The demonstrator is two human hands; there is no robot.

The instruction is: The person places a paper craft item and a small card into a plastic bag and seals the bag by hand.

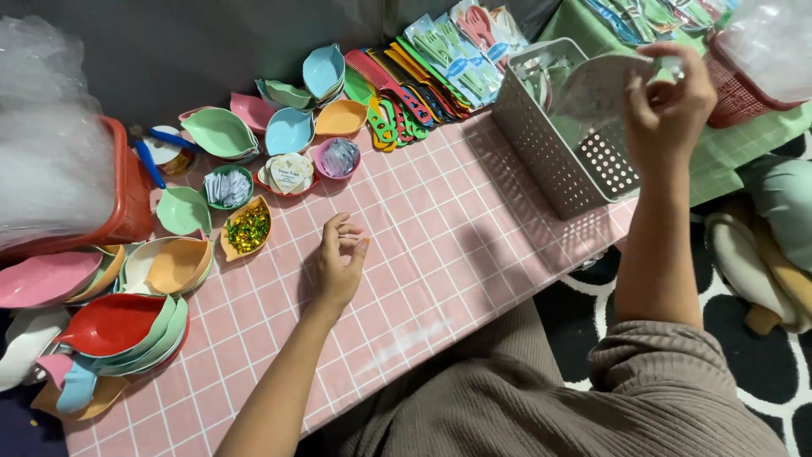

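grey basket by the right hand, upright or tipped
Tipped. The grey basket leans on the pink table, its open mouth turned toward the right hand.

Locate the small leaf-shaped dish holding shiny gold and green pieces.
In the head view, the yellow dish sits left of centre on the pink checked table, just left of the left hand, below the small round bowls.

Left hand flat, fingers loosely curled; right hand raised, fingers pinched.
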